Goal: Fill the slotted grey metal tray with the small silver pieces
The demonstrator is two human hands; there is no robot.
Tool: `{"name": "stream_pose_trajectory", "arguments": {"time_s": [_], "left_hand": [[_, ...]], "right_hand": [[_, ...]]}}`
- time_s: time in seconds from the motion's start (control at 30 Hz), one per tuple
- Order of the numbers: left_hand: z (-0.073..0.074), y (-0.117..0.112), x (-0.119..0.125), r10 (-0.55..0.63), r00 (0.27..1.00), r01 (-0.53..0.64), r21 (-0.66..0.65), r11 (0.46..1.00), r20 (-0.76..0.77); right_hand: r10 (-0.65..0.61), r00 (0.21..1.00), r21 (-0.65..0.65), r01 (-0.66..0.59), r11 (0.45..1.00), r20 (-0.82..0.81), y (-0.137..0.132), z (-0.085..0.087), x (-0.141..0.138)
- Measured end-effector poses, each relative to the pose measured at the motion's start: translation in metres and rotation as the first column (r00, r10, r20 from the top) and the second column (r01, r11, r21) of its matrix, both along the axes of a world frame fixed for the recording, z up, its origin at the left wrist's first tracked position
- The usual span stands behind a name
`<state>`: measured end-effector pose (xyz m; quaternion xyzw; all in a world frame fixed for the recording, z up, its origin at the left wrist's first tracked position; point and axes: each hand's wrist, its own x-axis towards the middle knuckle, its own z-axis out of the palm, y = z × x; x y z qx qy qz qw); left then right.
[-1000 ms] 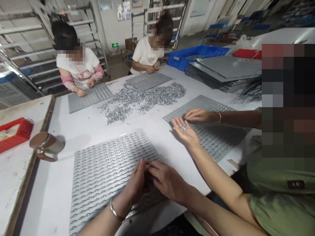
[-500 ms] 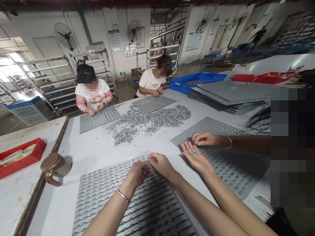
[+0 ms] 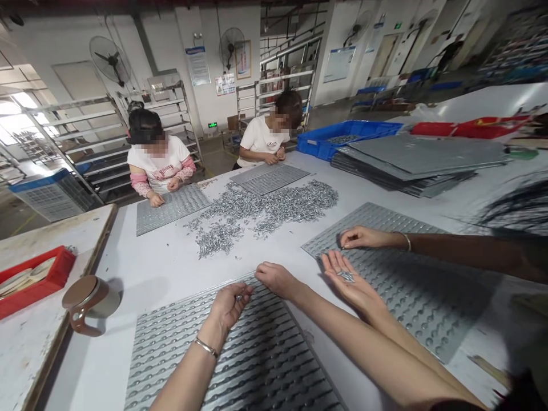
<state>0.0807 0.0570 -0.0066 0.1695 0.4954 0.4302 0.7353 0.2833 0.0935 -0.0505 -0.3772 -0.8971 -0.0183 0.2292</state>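
A grey grooved tray [image 3: 180, 342] with rows of rounded bumps lies before me. My left hand [image 3: 231, 301] hovers over its far part, palm turned up and fingers curled round small silvery metal pieces. At the tray's far right corner is my right hand [image 3: 276, 279], its fingers pinched together and pointing down at the surface. Whatever sits between those fingertips is hidden. Beyond the tray spreads a loose pile of small, slim metal pieces [image 3: 295, 202].
To my right, a co-worker's open hand [image 3: 349, 279] holds metal pieces over another grey tray [image 3: 411, 285]. Two people work across the table at further trays. A lidded brown mug [image 3: 92, 302] stands left; stacked grey sheets [image 3: 411, 157] and a blue crate [image 3: 346, 134] lie at back right.
My view has shifted slightly. My left hand has moved a little left and its fingers have loosened somewhat. My right hand stays at the tray's far corner, fingers still pinched.
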Motion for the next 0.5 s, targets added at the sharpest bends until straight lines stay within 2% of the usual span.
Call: {"name": "stream_pose_trajectory", "arguments": {"time_s": [0.1, 0.23, 0.5], "left_hand": [[0.002, 0.002, -0.002, -0.004, 1.0, 0.004, 0.006, 1.0, 0.019], [0.003, 0.001, -0.005, 0.005, 0.999, -0.005, 0.005, 1.0, 0.032], [0.005, -0.003, -0.005, 0.073, 0.996, -0.074, 0.034, 0.997, 0.046]], "right_hand": [[0.05, 0.989, -0.006, -0.049, 0.999, 0.139, 0.005, -0.002, 0.003], [0.069, 0.967, -0.01, -0.068, 0.998, 0.245, 0.002, -0.001, 0.005], [0.084, 0.958, -0.086, -0.063, 0.994, 0.273, -0.006, 0.007, 0.004]]}}
